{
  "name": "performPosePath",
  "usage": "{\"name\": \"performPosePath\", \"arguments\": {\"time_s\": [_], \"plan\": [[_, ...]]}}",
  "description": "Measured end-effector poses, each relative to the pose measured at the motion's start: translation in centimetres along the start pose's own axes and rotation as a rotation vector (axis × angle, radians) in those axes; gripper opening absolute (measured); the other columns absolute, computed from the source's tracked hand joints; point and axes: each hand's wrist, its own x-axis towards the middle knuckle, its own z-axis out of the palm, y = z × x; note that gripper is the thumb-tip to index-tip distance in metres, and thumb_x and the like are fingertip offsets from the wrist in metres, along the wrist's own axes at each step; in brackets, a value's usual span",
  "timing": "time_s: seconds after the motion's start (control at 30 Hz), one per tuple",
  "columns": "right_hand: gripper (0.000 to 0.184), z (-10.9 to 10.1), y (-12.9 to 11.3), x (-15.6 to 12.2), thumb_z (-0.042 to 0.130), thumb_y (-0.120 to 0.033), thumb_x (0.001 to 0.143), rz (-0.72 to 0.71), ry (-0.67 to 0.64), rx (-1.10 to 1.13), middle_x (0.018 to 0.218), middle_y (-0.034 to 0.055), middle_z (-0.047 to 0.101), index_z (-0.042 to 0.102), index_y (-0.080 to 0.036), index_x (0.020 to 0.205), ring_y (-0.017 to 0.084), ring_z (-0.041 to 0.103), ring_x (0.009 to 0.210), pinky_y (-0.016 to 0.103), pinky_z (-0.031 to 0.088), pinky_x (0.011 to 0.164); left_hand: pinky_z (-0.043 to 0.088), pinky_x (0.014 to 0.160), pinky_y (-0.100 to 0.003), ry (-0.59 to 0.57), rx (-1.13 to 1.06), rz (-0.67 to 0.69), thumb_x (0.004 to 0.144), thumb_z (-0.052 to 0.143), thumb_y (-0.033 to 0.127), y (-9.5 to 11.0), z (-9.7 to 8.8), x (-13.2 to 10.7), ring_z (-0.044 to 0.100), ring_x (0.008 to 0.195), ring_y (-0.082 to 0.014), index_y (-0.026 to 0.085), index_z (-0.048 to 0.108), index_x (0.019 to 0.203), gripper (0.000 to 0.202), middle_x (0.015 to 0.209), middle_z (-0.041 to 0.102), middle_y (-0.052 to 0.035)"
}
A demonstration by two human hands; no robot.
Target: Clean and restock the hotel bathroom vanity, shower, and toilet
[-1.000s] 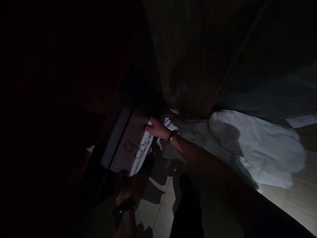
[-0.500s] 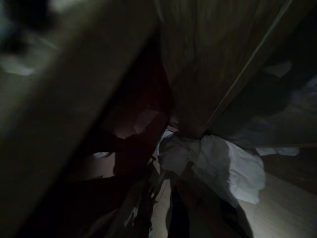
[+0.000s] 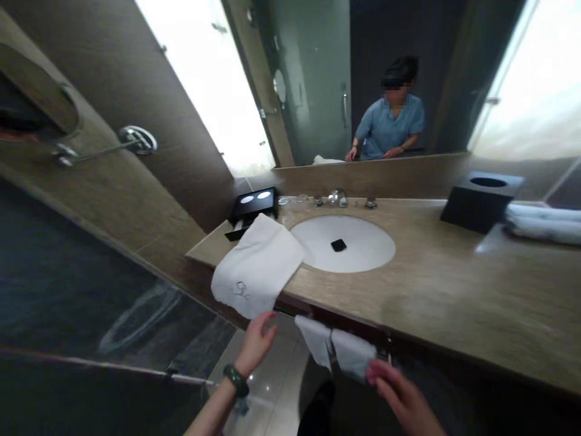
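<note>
My left hand (image 3: pixel 258 342), with a dark green bracelet (image 3: pixel 236 380) at the wrist, has its thumb and fingers apart. Its fingertips are just below the white towel (image 3: pixel 261 263), which lies over the counter's front edge and bears a dark monogram. I cannot tell whether they touch. My right hand (image 3: pixel 394 384) is below the counter edge, fingers bent but apart, the fingertips reddish. They are beside a white cloth (image 3: pixel 353 351) hanging there; contact is unclear. A second hanging cloth (image 3: pixel 314 339) is to its left.
The stone counter (image 3: pixel 436 290) holds a white sink (image 3: pixel 363 260) and a chrome faucet (image 3: pixel 337 198). A black tray box (image 3: pixel 253 204) stands at left; at right are a dark tissue box (image 3: pixel 472 203) and a rolled towel (image 3: pixel 544 224). A mirror (image 3: pixel 313 79) rises behind.
The view has swung up from a dark, blurred spot low near the floor to the lit counter and mirror. Both hands now show clearly in front of the counter.
</note>
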Motion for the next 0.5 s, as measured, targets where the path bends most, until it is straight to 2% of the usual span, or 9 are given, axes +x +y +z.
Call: {"name": "performPosePath", "arguments": {"time_s": [0.07, 0.17, 0.23, 0.3, 0.37, 0.4, 0.43, 0.5], "plan": [[0.052, 1.4, -4.0, 6.9, 0.054, -0.057, 0.087, -0.097, -0.022, -0.048, 0.119, 0.0147, 0.075, 0.071, -0.021, 0.121, 0.031, 0.072, 0.111, 0.048, 0.056, 0.103, 0.047, 0.110, -0.052, 0.147, -0.017, -0.047, 0.075, 0.049, 0.044, -2.9, -4.6, 4.9, 0.065, 0.121, -0.0345, 0.013, 0.070, 0.113, 0.054, 0.124, 0.072, -0.0189], [0.051, 5.0, -10.3, 19.4, 0.056, -0.039, 0.087, -0.196, -0.010, -0.253, 0.135, 0.0160, 0.067, 0.063, -0.016, 0.132, 0.029, 0.062, 0.128, 0.047, 0.044, 0.116, 0.042, 0.114, -0.054, 0.284, -0.049, -0.079, 0.077, 0.046, 0.047, -6.9, -8.6, 11.1, 0.059, 0.128, -0.0384, 0.007, 0.066, 0.120, 0.062, 0.131, 0.067, -0.0239], [0.059, 7.8, -13.5, 27.2, 0.059, -0.031, 0.085, -0.081, 0.029, -0.339, 0.138, 0.0177, 0.064, 0.055, -0.012, 0.141, 0.028, 0.059, 0.132, 0.043, 0.041, 0.118, 0.041, 0.116, -0.054, 0.325, -0.071, -0.072, 0.076, 0.045, 0.047, -8.6, -9.8, 13.9, 0.058, 0.129, -0.0400, 0.002, 0.064, 0.122, 0.067, 0.133, 0.064, -0.0268], [0.067, 10.4, -15.8, 32.9, 0.066, -0.030, 0.081, 0.109, 0.052, -0.346, 0.130, 0.0188, 0.068, 0.050, -0.009, 0.143, 0.029, 0.062, 0.127, 0.042, 0.045, 0.112, 0.042, 0.116, -0.054, 0.338, -0.096, -0.046, 0.076, 0.046, 0.046, -9.1, -10.0, 15.4, 0.058, 0.129, -0.0404, 0.000, 0.062, 0.124, 0.069, 0.134, 0.064, -0.0280], [0.061, 12.6, -17.4, 35.7, 0.069, -0.034, 0.080, 0.212, 0.064, -0.321, 0.121, 0.0172, 0.070, 0.054, -0.009, 0.135, 0.029, 0.066, 0.117, 0.039, 0.051, 0.102, 0.041, 0.117, -0.056, 0.339, -0.137, -0.001, 0.078, 0.049, 0.045, -8.1, -9.5, 15.5, 0.057, 0.131, -0.0403, 0.001, 0.060, 0.128, 0.067, 0.136, 0.062, -0.0271], [0.055, 13.7, -18.3, 35.9, 0.067, -0.037, 0.081, 0.208, 0.074, -0.289, 0.117, 0.0165, 0.071, 0.057, -0.010, 0.128, 0.029, 0.067, 0.112, 0.038, 0.053, 0.096, 0.039, 0.118, -0.058, 0.331, -0.170, 0.028, 0.080, 0.051, 0.044, -7.1, -9.0, 15.1, 0.055, 0.133, -0.0401, 0.002, 0.058, 0.131, 0.067, 0.138, 0.061, -0.0262], [0.050, 14.7, -19.2, 35.3, 0.065, -0.041, 0.083, 0.173, 0.082, -0.242, 0.114, 0.0157, 0.071, 0.058, -0.011, 0.122, 0.028, 0.068, 0.107, 0.036, 0.055, 0.090, 0.038, 0.119, -0.059, 0.308, -0.205, 0.059, 0.080, 0.055, 0.044, -5.9, -8.4, 14.4, 0.053, 0.136, -0.0397, 0.005, 0.055, 0.135, 0.067, 0.142, 0.059, -0.0247], [0.045, 17.0, -21.7, 32.2, 0.063, -0.047, 0.084, 0.050, 0.068, -0.118, 0.109, 0.0126, 0.070, 0.057, -0.014, 0.114, 0.027, 0.067, 0.098, 0.034, 0.055, 0.081, 0.035, 0.121, -0.059, 0.226, -0.306, 0.114, 0.076, 0.068, 0.043, -3.0, -7.3, 12.9, 0.045, 0.143, -0.0396, 0.012, 0.046, 0.144, 0.078, 0.151, 0.052, -0.0223]]}}
